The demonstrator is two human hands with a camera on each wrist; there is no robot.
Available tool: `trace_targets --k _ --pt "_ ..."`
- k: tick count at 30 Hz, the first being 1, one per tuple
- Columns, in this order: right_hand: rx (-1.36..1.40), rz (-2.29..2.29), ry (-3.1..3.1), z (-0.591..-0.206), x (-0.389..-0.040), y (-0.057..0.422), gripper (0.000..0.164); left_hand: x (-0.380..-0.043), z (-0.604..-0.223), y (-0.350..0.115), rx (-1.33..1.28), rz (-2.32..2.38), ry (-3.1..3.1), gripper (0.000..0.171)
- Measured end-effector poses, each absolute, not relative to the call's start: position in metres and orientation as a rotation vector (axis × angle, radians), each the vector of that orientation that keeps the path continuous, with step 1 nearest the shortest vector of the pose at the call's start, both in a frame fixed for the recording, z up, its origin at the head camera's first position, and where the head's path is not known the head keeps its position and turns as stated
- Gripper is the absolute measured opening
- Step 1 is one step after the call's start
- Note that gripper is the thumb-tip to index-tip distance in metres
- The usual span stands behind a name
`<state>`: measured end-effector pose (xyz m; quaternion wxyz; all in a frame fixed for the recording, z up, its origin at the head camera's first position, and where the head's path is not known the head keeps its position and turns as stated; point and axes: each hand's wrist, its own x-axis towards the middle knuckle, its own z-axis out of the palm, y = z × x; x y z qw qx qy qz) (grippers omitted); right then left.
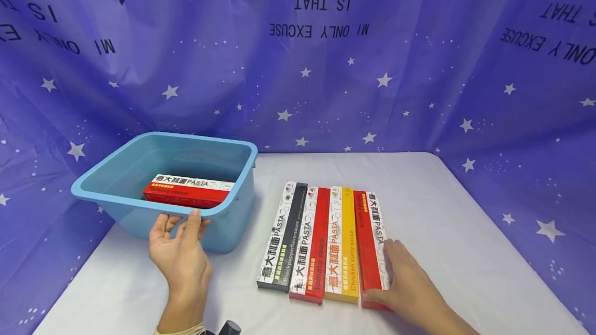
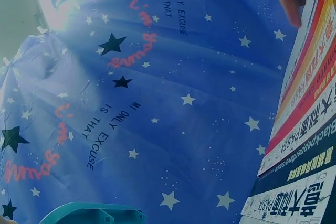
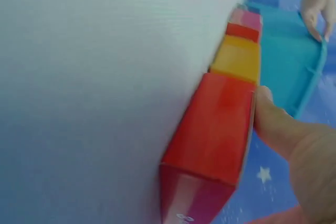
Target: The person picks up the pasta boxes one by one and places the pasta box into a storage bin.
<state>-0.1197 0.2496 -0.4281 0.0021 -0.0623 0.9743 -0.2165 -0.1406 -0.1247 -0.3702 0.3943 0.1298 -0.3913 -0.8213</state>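
Square up on the end box before lifting

The end box (image 1: 372,252), red and white with tomato-sauce lettering, lies flat at the right of a row of four, its lettering running opposite to its neighbours'. The right hand (image 1: 405,278) is on it: the thumb reaches over the near end and the fingers lie along the outer long side. Whether they have closed firmly enough to bear weight, I cannot tell; part of the hand hides the contact.

The step in hand looks like taking up this box. A hold nearer the middle of its length would probably serve better, since a long carton taken by one end may droop at the other. Press the sides evenly rather than hard; thin card could dent.

Just beside it lies the yellow box (image 1: 342,252), close enough at the near end to be dragged along, so drawing the end box a little outward first seems wise. Then come the red box (image 1: 309,252) and the black box (image 1: 281,242), all flat on the white table (image 1: 465,252).

Beyond the row, to the left, stands the blue bin (image 1: 228,231), one tomato carton (image 1: 195,190) lying crosswise inside. The left hand (image 1: 183,257) grips its near rim, thumb above and fingers curled below: a steady hold that should be light enough not to tip it.
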Motion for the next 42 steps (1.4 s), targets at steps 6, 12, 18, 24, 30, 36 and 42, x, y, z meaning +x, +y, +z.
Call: trace_targets --k 6,12,18,24,30,36,42 --pt "0.037 -0.551 2.918 -0.418 -0.116 0.277 0.095 -0.140 -0.370 -0.125 0.338 -2.086 -0.983 0.067" --pt "0.080 -0.347 2.947 -0.409 -0.111 0.319 0.064 -0.141 -0.370 -0.123 0.331 -2.078 -0.966 0.064" --pt "0.064 -0.380 3.093 -0.382 -0.107 0.343 0.081 -0.140 -0.370 -0.124 0.332 -2.076 -0.953 0.063" --pt "0.193 -0.644 3.282 -0.337 -0.103 0.355 0.060 -0.141 -0.370 -0.124 0.321 -2.081 -0.943 0.065" --pt "0.314 -0.928 3.339 -0.307 -0.114 0.360 0.049 -0.141 -0.371 -0.122 0.319 -2.073 -0.956 0.062" --pt "0.300 -1.193 3.345 -0.287 -0.132 0.340 0.047 -0.142 -0.371 -0.123 0.321 -2.068 -0.969 0.065" --pt "-0.046 -1.727 3.285 -0.265 -0.153 0.300 0.048 -0.142 -0.371 -0.122 0.317 -2.060 -0.949 0.064"
